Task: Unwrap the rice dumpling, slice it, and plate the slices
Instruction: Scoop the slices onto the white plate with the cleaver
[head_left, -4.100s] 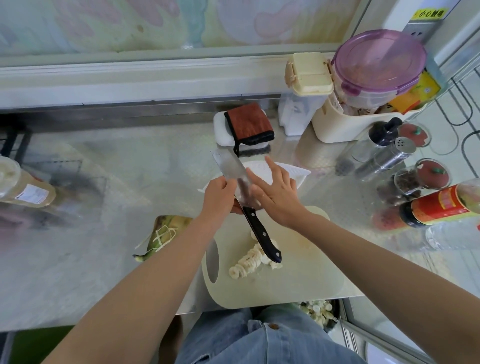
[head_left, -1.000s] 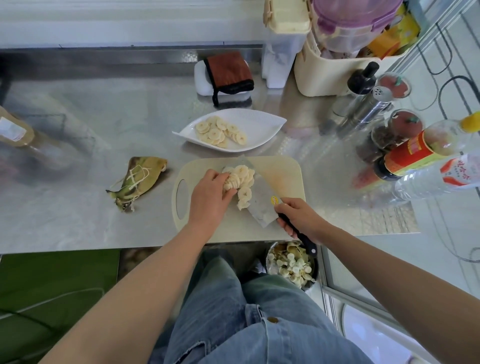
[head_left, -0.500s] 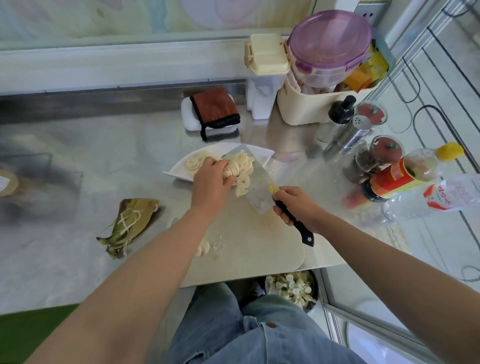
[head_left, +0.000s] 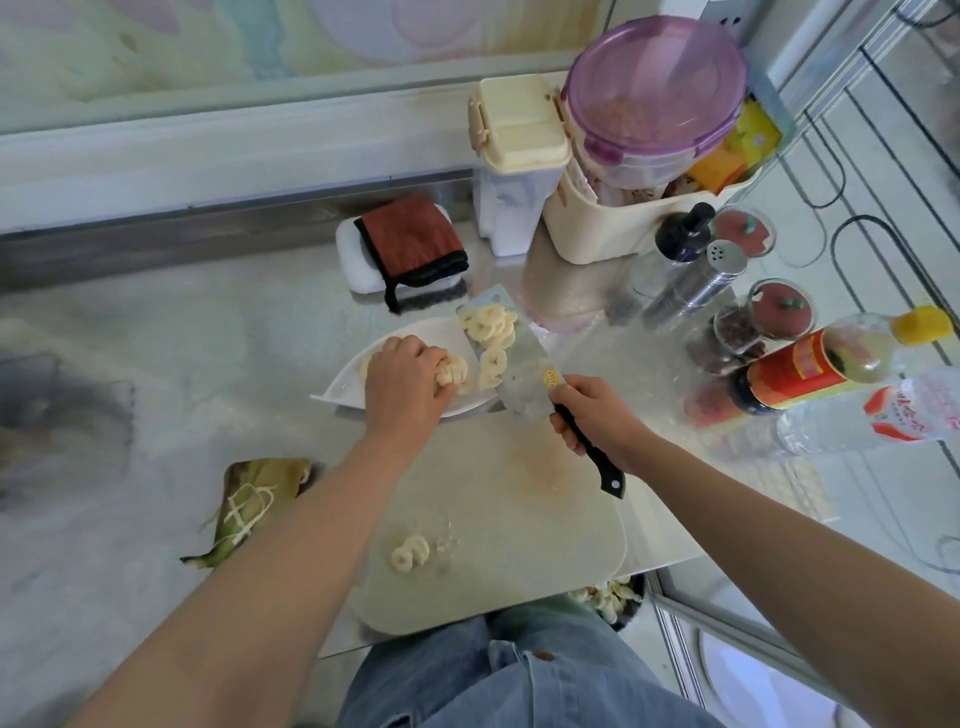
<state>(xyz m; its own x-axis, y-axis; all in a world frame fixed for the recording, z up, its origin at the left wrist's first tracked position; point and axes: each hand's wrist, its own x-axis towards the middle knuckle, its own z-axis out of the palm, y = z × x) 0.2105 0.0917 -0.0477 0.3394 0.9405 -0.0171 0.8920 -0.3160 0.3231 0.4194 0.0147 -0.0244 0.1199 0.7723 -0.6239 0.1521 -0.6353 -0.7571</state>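
My right hand (head_left: 597, 415) grips the black handle of a cleaver (head_left: 514, 374) held flat over the white plate (head_left: 337, 389), with several pale dumpling slices (head_left: 488, 327) lying on its blade. My left hand (head_left: 405, 384) is over the plate, its fingers curled round a small stack of slices (head_left: 453, 371) at the blade's edge. A few slices (head_left: 410, 553) lie on the cream cutting board (head_left: 519, 519) nearer to me. The green leaf wrapper with white string (head_left: 249, 504) sits on the steel counter left of the board.
Behind the plate are a folded brown cloth on a white block (head_left: 410, 244), a cream caddy with containers (head_left: 623, 208), a shaker (head_left: 711, 275), spice jars (head_left: 769, 317) and bottles (head_left: 831, 364) at right. A bin of scraps (head_left: 608, 597) stands below the counter edge.
The cleaver carrying the slices has gone from the board to above the plate. My left hand moved with it and now holds slices over the plate. A few slices stayed on the board.
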